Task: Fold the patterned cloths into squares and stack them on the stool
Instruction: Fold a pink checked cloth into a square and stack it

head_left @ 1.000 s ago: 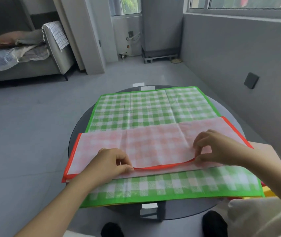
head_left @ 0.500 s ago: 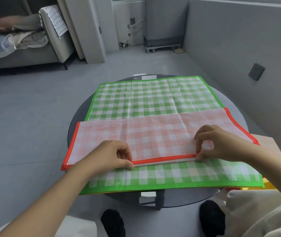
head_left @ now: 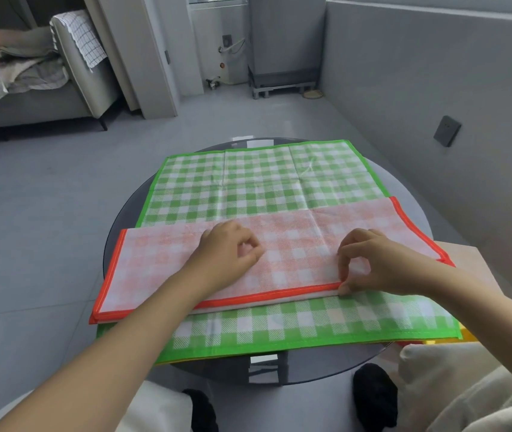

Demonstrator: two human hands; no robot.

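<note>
— Orange-check cloth (head_left: 167,263), where's it at?
— Folded to a long strip, lying across the green-check cloth (head_left: 261,182) on the round glass bench (head_left: 117,232). Orange border along near edge & both ends.
— Hands?
— Left hand (head_left: 226,254) rests mid-strip, fingers loosely curled, thumb near forefinger, nothing gripped. Right hand (head_left: 370,263) at near edge, fingers (head_left: 343,289) pinching the orange hem.
— Anything else?
— Yellow edge under the green cloth, near right. Grey sofa (head_left: 70,88) far left.
</note>
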